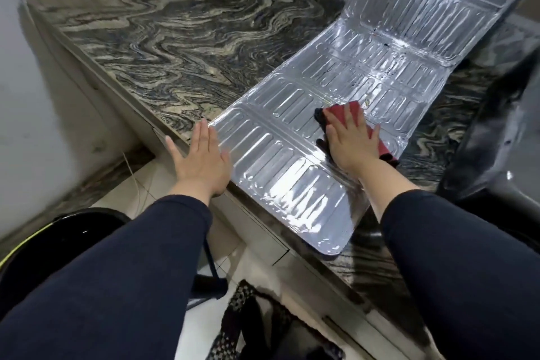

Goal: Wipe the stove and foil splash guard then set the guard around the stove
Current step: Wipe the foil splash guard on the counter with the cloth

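Note:
The silver foil splash guard [292,137] lies unfolded across the marble counter, its far panels bending up against the back wall. My right hand [350,142] presses flat on a red cloth [355,109] with a dark edge, on the guard's middle panel. My left hand [201,161] rests flat with fingers together at the guard's near left edge, by the counter's rim. The stove [496,155] shows only as a dark shape at the right edge.
The swirled grey marble counter [163,47] runs to the left and back, with a patterned tile wall behind. Below the counter edge are a black round bin [58,240], a tiled floor and a woven dark-and-white mat [242,316].

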A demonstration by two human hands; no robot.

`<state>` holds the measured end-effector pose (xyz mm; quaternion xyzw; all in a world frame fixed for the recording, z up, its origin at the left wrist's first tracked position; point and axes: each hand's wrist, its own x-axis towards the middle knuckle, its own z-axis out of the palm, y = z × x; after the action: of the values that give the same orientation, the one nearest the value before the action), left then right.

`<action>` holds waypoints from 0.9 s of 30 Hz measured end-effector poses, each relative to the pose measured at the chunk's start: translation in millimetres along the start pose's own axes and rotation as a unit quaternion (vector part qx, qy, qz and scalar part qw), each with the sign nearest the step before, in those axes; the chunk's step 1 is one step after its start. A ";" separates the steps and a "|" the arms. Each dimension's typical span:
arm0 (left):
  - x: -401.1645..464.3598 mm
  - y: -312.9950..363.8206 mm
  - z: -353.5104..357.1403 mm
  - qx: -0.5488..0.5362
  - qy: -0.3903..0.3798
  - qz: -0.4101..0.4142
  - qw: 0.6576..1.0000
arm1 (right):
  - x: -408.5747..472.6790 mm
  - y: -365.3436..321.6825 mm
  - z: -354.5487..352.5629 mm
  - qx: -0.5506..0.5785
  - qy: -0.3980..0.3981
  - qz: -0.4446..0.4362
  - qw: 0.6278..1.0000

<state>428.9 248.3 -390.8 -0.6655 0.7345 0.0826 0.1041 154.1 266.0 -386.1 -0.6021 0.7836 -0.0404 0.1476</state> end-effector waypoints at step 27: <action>51.4 10.3 3.1 -0.027 0.076 -0.007 0.997 | 76.1 34.9 -17.0 -0.007 0.009 0.044 0.999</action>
<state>414.0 200.7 -407.5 -0.6776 0.7331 0.0504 0.0303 99.2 200.8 -392.2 -0.5677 0.8108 -0.0341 0.1383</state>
